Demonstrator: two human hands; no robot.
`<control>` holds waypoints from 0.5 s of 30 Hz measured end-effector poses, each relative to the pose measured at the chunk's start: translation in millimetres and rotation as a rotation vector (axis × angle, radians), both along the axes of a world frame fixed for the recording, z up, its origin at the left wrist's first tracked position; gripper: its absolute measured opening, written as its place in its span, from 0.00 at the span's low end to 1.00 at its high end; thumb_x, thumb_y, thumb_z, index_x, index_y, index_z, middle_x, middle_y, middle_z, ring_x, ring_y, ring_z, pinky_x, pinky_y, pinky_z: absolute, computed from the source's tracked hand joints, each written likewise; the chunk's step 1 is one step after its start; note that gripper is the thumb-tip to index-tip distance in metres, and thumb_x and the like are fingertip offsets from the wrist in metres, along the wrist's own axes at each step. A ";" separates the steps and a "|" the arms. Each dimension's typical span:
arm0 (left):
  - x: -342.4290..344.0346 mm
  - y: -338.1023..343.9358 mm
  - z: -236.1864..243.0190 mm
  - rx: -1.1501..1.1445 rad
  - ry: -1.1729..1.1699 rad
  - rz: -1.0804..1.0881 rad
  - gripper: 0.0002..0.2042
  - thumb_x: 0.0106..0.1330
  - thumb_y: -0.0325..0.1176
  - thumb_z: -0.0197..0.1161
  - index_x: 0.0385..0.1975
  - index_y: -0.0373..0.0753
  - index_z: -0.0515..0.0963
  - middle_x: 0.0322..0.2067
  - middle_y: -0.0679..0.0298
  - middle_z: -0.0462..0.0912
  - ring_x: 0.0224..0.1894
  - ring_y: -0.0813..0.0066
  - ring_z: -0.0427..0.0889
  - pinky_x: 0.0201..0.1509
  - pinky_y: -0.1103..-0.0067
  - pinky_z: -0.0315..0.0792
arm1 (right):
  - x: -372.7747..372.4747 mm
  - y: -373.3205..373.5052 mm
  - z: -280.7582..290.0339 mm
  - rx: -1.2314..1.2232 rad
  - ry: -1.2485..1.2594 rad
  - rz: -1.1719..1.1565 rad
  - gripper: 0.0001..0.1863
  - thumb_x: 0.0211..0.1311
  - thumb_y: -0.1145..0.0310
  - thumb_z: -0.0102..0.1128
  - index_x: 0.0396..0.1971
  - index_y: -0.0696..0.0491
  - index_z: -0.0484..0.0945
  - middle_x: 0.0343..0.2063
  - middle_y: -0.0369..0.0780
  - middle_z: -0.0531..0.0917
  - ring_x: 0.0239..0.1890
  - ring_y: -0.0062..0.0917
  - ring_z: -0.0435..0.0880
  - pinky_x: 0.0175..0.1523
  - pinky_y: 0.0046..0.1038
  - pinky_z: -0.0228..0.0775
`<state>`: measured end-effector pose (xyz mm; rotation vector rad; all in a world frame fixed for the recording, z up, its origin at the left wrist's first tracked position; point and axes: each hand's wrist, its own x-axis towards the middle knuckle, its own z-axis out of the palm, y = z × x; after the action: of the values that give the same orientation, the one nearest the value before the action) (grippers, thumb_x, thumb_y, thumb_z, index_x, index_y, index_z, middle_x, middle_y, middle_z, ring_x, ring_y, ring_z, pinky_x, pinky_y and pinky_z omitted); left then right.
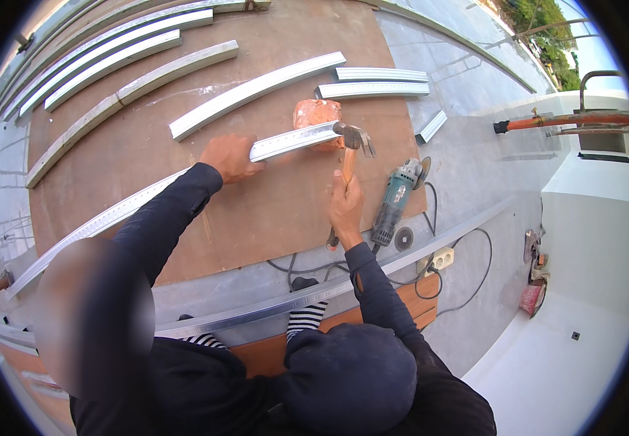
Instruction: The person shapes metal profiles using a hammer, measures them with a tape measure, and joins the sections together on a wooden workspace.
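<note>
My left hand (231,156) is closed around a long, silvery metal profile (294,139), which runs from the lower left up to a reddish brick (317,114). The profile's far end lies over that brick. In my right hand (346,207) is a claw hammer (349,163), gripped by its wooden handle. The hammer's steel head is right at the end of the profile; whether they touch I cannot tell. A teal and black angle grinder (394,205) lies to the right of my right hand, with a loose dark disc (404,238) beside it.
Several metal profiles (256,94) lie across a brown board (205,240) on the grey floor. A short offcut (430,127) rests at its right. Nearer me are another long profile (394,264), trailing black cables and a power strip (441,260). A white wall (590,240) stands at right.
</note>
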<state>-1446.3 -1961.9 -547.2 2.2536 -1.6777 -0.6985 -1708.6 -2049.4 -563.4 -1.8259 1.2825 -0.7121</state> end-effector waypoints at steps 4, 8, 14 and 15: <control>0.7 10.2 -3.7 -0.372 0.005 0.009 0.24 0.61 0.54 0.67 0.38 0.35 0.81 0.30 0.48 0.85 0.34 0.48 0.85 0.40 0.61 0.77 | -20.0 16.2 5.3 0.136 -0.011 -0.150 0.22 0.76 0.55 0.52 0.27 0.58 0.70 0.16 0.40 0.71 0.20 0.24 0.71 0.27 0.34 0.62; 0.5 3.9 -1.3 -0.294 -0.022 -0.005 0.26 0.64 0.58 0.65 0.40 0.35 0.84 0.31 0.49 0.86 0.35 0.52 0.85 0.41 0.63 0.77 | -48.6 21.9 3.7 0.267 -0.056 -0.184 0.23 0.76 0.53 0.51 0.26 0.58 0.70 0.17 0.37 0.70 0.21 0.21 0.69 0.28 0.32 0.62; 28.3 -3.5 -7.3 0.056 0.316 0.089 0.31 0.70 0.61 0.53 0.41 0.34 0.86 0.35 0.47 0.86 0.39 0.50 0.85 0.44 0.63 0.76 | -22.0 15.4 31.8 -0.017 -0.069 -0.044 0.22 0.76 0.55 0.53 0.27 0.58 0.71 0.16 0.39 0.70 0.20 0.23 0.71 0.28 0.33 0.62; 24.8 -4.1 -7.0 0.068 0.316 0.088 0.31 0.72 0.61 0.51 0.42 0.33 0.85 0.34 0.47 0.86 0.37 0.51 0.85 0.42 0.63 0.76 | -16.0 11.7 39.5 -0.080 -0.068 -0.009 0.21 0.76 0.56 0.53 0.28 0.59 0.71 0.16 0.41 0.71 0.20 0.25 0.71 0.28 0.34 0.62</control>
<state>-1421.5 -1966.0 -554.2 2.1103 -1.4169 -1.0420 -1724.6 -2037.7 -523.8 -1.8445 1.2351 -0.8336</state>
